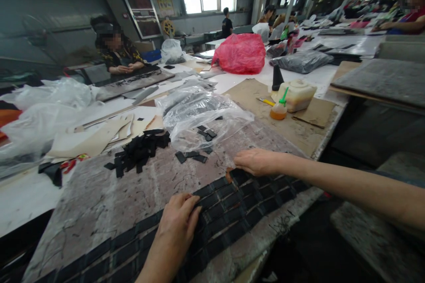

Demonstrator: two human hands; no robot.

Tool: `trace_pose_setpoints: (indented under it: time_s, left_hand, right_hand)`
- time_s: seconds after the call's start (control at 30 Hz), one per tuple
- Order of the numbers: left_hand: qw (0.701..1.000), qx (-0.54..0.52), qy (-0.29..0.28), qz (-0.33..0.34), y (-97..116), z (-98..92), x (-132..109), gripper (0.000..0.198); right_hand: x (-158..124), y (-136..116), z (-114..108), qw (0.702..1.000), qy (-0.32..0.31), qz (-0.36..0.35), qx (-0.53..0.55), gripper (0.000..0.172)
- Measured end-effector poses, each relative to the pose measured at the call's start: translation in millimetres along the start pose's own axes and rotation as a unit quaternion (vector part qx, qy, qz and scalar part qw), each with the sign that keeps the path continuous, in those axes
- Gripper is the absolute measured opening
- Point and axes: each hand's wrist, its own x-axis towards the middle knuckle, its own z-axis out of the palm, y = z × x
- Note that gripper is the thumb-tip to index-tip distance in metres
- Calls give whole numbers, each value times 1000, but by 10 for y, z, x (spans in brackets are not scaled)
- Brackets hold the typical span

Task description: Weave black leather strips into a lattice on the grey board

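Observation:
Rows of flat black pieces (226,216) lie in a grid along the near edge of the board. My left hand (177,225) rests over the grid, thumb and forefinger drawn together at a black piece (196,198) on its upper edge. Further right, my right hand (257,162) is closed at the grid's far edge, fingers bent down; their tips and anything in them are hidden. Beside those fingers shows a small orange-brown bit (229,175). Several loose black pieces (191,155) lie beyond my hands, and a heap of black pieces (139,150) sits to the left.
A clear plastic bag (206,115) lies at the board's far side. Right of it stand a small glue bottle (279,108) with a green nozzle, a whitish plastic container (299,95) and a black cone (277,77). A co-worker (121,53) sits across the table.

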Motion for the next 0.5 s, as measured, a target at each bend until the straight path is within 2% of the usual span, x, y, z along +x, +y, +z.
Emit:
trace_pose_setpoints:
  time_s: [0.13,0.5]
  left_hand:
    - [1000,2,12,0,-5,4,2,21]
    - [1000,4,18,2,38,-52,-33,21]
  right_hand:
    - [29,-19,-16,999,-28,15,4,16]
    - [70,-79,35,997,12,-16,-78,19]
